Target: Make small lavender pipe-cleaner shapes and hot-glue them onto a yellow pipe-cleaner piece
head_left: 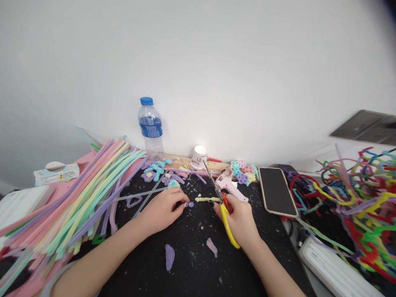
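My left hand [165, 208] rests low over the black tabletop, thumb and fingertips pinched at a small purple fuzzy piece [189, 204]. In my right hand [238, 216] is a pair of long-nose pliers [229, 227] with yellow and red handles, its narrow metal jaws pointing up toward the wall. By my right thumb lies a short yellow pipe cleaner [206, 199]; whether the thumb touches it I cannot tell. Nearer to me are a purple petal-shaped piece [169, 257] and a pink-lilac piece [212, 246]. A pink glue gun [231, 187] lies behind the right hand.
Long pastel pipe cleaners [89, 194] heap on the left; a colourful tangle [359, 202] fills the right. A phone [277, 192] lies beside a white power strip [337, 268]. Along the wall stand a bottle [150, 128], a paper cup [198, 157] and fuzzy flowers [244, 171].
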Demonstrator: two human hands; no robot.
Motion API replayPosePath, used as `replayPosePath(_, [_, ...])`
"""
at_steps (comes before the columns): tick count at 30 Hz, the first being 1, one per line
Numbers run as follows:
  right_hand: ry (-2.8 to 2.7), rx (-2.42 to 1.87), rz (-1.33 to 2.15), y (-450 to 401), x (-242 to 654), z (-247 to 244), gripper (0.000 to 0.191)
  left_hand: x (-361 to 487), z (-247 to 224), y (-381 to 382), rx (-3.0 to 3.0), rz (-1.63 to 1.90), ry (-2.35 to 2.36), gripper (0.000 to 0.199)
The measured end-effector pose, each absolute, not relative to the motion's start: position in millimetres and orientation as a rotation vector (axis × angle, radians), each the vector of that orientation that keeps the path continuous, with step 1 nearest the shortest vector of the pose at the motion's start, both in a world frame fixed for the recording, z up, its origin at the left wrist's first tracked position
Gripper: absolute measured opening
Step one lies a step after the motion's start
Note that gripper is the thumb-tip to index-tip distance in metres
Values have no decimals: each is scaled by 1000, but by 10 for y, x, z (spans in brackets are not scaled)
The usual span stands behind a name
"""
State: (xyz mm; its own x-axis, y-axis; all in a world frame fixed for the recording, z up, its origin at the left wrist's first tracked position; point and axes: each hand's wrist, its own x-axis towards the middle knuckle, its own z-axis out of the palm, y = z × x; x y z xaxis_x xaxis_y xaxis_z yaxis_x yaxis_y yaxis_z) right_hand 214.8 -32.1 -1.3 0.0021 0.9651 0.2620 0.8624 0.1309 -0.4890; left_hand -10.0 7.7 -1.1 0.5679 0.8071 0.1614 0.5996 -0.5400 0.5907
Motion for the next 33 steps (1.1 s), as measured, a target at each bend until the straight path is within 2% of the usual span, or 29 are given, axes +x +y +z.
replayPosePath(22, [-1892,-1775,263,-314,2139,-3,33,-107,7,43,2366,569,1124,20])
replayPosePath(29, [-1884,-1766,264,-314,2143,-6,32,-105,46,35,2341,589,1124,26])
replayPosePath(33, [-1885,-1768,273,-317,2139,-2,33,-95,46,36,2342,580,1144,19])
